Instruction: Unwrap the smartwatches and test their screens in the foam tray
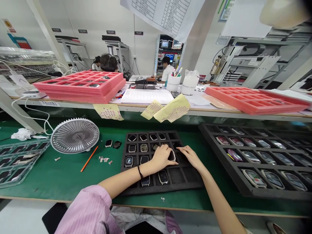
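Note:
A black foam tray (pixel 156 189) lies on the green mat, with square watch bodies in many of its compartments. My left hand (pixel 162 158) reaches over the middle of this tray, its thumb and fingers closed round the edges of a light-rimmed watch (pixel 172 156). To the right of it, my right hand (pixel 191 156) rests over the tray's right part, fingers together and pointing left; whether anything small is between the fingertips is hidden. Two loose watch pieces (pixel 112 143) lie left of the tray.
A grey fan (pixel 75 136), an orange stick (pixel 89 159) and small scraps lie to the left, beyond them clear plastic trays (pixel 23 162). Another black foam tray (pixel 234 182) with watches stands right. Pink foam trays (pixel 83 92) sit on the shelf above. People are in the background.

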The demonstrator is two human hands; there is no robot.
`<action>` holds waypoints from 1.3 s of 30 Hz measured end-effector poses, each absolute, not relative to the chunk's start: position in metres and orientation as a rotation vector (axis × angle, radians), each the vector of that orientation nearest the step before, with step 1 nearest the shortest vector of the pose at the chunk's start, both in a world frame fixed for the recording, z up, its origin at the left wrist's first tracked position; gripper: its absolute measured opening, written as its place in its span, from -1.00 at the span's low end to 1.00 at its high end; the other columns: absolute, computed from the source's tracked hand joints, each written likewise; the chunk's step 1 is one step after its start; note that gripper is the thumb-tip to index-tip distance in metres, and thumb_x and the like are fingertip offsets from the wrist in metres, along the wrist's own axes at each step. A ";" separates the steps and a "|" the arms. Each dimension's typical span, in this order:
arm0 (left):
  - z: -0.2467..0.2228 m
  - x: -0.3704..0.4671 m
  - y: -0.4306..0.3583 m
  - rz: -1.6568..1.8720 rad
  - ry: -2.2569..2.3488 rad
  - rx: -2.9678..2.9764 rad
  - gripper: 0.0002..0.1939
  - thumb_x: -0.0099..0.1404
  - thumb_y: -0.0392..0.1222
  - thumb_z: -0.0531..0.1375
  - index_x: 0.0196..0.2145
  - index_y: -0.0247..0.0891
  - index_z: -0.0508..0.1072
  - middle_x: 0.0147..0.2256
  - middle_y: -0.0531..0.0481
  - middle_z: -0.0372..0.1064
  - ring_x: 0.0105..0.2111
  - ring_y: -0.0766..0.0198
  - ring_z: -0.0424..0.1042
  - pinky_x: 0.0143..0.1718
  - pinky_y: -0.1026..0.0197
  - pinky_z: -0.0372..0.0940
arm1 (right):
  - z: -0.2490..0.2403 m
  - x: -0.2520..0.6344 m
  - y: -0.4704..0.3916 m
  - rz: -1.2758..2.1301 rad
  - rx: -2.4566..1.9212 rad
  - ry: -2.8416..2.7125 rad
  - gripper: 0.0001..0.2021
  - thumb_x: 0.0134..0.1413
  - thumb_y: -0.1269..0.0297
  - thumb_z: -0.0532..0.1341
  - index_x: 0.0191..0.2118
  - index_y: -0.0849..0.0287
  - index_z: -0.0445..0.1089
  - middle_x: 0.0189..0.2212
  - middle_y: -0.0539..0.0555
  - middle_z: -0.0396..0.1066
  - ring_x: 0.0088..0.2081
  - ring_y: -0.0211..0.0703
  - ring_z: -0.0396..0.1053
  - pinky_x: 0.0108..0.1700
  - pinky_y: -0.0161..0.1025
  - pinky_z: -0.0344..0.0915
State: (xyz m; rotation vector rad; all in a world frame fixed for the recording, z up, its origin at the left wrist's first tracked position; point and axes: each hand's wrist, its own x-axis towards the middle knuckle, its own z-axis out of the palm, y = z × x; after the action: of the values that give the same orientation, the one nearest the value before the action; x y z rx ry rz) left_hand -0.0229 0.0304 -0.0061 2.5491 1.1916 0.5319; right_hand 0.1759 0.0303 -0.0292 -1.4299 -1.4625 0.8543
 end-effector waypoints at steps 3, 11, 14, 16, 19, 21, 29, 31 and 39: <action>0.001 -0.008 0.012 0.520 1.081 2.648 -0.41 0.11 0.26 0.23 -0.16 -0.35 0.41 -0.17 -0.24 0.36 -0.13 -0.07 0.33 -0.08 -0.01 0.18 | -0.035 0.177 0.031 0.857 -1.414 -1.482 -0.64 -0.10 -0.02 0.29 -0.24 0.13 0.53 -0.51 -0.01 0.35 -0.43 -0.14 0.31 -0.28 -0.20 0.27; -0.018 0.045 -0.019 0.358 0.861 2.902 -0.36 0.19 0.29 0.11 -0.19 -0.46 0.42 -0.28 -0.29 0.39 -0.23 -0.05 0.34 -0.12 -0.02 0.15 | -0.035 0.188 0.036 0.907 -1.374 -1.462 -0.60 -0.27 -0.06 0.40 -0.46 0.20 0.44 -0.51 0.05 0.44 -0.42 -0.14 0.37 -0.30 -0.20 0.30; -0.027 0.046 -0.020 0.420 0.843 2.903 -0.41 0.26 0.24 0.07 -0.16 -0.45 0.41 -0.25 -0.29 0.39 -0.19 -0.06 0.33 -0.14 -0.02 0.17 | -0.034 0.189 0.036 0.905 -1.376 -1.449 -0.61 -0.30 -0.04 0.42 -0.51 0.21 0.42 -0.54 0.05 0.43 -0.44 -0.13 0.38 -0.33 -0.21 0.31; -0.028 0.038 -0.023 0.450 0.798 2.899 -0.46 0.30 0.18 0.04 -0.13 -0.42 0.39 -0.17 -0.30 0.38 -0.14 -0.06 0.32 -0.14 -0.01 0.18 | -0.034 0.189 0.036 0.901 -1.385 -1.442 -0.61 -0.31 -0.04 0.42 -0.54 0.21 0.42 -0.56 0.06 0.43 -0.45 -0.12 0.39 -0.35 -0.21 0.31; -0.023 0.017 -0.031 0.463 0.672 2.884 -0.46 0.33 0.14 0.04 0.00 -0.42 0.32 -0.02 -0.32 0.33 -0.02 -0.05 0.29 -0.02 -0.03 0.14 | -0.037 0.189 0.037 0.896 -1.405 -1.435 -0.61 -0.32 -0.05 0.42 -0.55 0.21 0.44 -0.56 0.08 0.46 -0.47 -0.11 0.40 -0.39 -0.22 0.29; -0.017 -0.003 -0.037 0.471 0.590 2.870 -0.46 0.33 0.10 0.07 0.08 -0.40 0.26 0.06 -0.32 0.27 0.09 -0.04 0.22 0.11 -0.05 0.05 | -0.039 0.189 0.040 0.892 -1.426 -1.436 -0.61 -0.32 -0.07 0.41 -0.55 0.21 0.46 -0.57 0.10 0.48 -0.49 -0.10 0.40 -0.42 -0.22 0.27; 0.007 -0.072 -0.047 0.099 1.064 2.788 -0.78 0.32 -0.28 0.07 -0.07 -0.31 0.33 -0.10 -0.22 0.33 -0.09 0.00 0.33 -0.10 0.03 0.24 | -0.039 0.186 0.045 0.812 -1.517 -1.523 -0.58 -0.27 -0.14 0.35 -0.63 0.18 0.49 -0.66 0.06 0.43 -0.56 -0.12 0.33 -0.49 -0.25 0.16; 0.010 -0.076 -0.047 0.045 1.080 2.777 -0.75 0.28 -0.24 0.16 -0.08 -0.32 0.33 -0.08 -0.23 0.32 -0.08 -0.03 0.32 -0.10 0.02 0.25 | -0.037 0.185 0.043 0.777 -1.537 -1.536 -0.59 -0.24 -0.13 0.33 -0.63 0.18 0.49 -0.67 0.05 0.42 -0.57 -0.13 0.32 -0.51 -0.25 0.13; 0.009 -0.063 -0.036 -0.008 1.023 2.720 -0.41 0.11 -0.25 0.32 0.05 -0.32 0.20 -0.13 -0.27 0.38 -0.07 -0.09 0.33 -0.12 0.03 0.23 | -0.037 0.188 0.040 0.731 -1.560 -1.516 -0.54 -0.17 -0.18 0.27 -0.54 0.20 0.50 -0.58 0.16 0.50 -0.51 0.00 0.43 -0.49 -0.22 0.22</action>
State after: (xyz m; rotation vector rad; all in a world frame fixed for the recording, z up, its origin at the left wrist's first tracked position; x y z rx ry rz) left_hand -0.0627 -0.0365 0.0093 2.7205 1.0235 -0.0077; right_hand 0.1878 0.0404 -0.0368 -1.5603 -1.5156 0.7307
